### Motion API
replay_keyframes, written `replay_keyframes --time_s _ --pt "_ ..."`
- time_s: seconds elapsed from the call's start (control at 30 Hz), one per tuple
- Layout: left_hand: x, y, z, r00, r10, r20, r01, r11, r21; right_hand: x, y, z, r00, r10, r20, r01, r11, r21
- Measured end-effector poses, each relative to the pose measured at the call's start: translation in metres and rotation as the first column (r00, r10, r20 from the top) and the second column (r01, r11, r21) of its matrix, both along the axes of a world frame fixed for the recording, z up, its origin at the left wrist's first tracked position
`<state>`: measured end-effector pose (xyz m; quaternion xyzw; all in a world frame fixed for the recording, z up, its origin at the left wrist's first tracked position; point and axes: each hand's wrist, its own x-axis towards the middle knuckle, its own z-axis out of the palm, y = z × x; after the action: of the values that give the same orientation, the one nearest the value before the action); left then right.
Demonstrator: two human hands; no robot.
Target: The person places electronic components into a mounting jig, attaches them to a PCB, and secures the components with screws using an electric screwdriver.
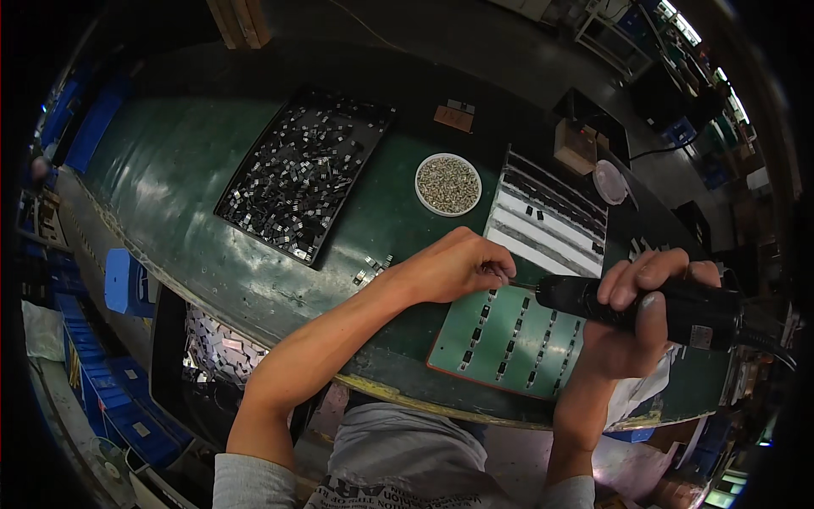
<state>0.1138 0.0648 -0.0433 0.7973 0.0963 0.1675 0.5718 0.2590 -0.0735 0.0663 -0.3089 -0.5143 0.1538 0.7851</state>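
My right hand is wrapped round a black electric screwdriver, held almost level with its thin bit pointing left. At the bit's tip, my left hand is closed in a pinch; what its fingertips hold, if anything, is too small to make out. Beneath both hands lies a green board with several rows of small black-and-metal parts set on it. Part of the board's right side is hidden by my right forearm.
A black tray heaped with small black parts stands left on the green table. Beyond my hands are a white round dish of small metal pieces and a white strip-lined panel. A cable trails right from the screwdriver.
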Motion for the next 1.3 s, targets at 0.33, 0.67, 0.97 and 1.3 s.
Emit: replay_keyframes --time_s 0.33,0.67,0.97,1.3 --pt "-0.001 -0.007 0.004 0.999 0.032 -0.005 -0.031 0.994 0.108 0.002 0.009 -0.011 1.0 0.012 -0.026 -0.012 1.0 0.012" --pt "-0.001 -0.005 0.001 1.0 -0.008 0.014 0.005 0.988 0.151 0.003 0.009 -0.011 1.0 0.012 -0.024 -0.013 1.0 -0.027" --pt "-0.001 0.0 -0.004 0.998 0.065 0.017 -0.065 0.998 -0.017 -0.019 0.001 -0.002 0.992 -0.055 -0.116 0.027 0.973 -0.229" --pt "0.001 0.0 -0.006 0.999 0.018 -0.04 -0.028 0.962 -0.271 -0.036 -0.001 -0.01 0.996 0.06 0.06 -0.036 0.94 -0.34"
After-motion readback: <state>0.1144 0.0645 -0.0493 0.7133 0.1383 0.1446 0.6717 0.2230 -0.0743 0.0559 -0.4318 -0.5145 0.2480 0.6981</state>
